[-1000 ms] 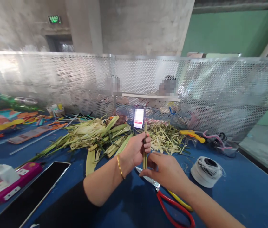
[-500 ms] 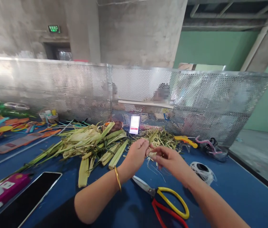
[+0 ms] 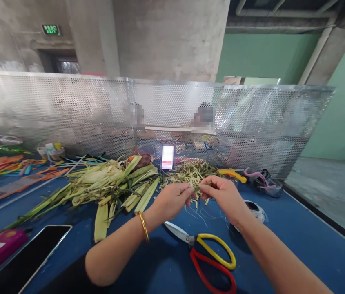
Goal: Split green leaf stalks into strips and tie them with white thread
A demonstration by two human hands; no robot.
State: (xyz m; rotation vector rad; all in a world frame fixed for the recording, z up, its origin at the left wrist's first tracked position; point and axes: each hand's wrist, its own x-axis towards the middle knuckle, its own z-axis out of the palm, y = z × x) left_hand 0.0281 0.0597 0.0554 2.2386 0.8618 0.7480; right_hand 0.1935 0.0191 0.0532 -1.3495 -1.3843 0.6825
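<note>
Over the blue table, my left hand and my right hand are close together with fingertips pinched. A short green strip of leaf or husk stretches between them, one end in each pinch; the fingers partly cover it. Just beyond lies a heap of shredded pale green strips. Left of my hands is a large pile of corn-husk-like leaves. Below my hands rest scissors with one yellow and one red handle. A roll of white thread is partly hidden behind my right wrist.
A lit phone stands upright before a perforated metal screen; people sit behind it. To the right lie a yellow tool and goggles. Near left are a dark phone and a magenta power strip.
My right hand has closed its fingers into a pinch on the strip, which now lies level between both hands. The view has shifted slightly to the right.
</note>
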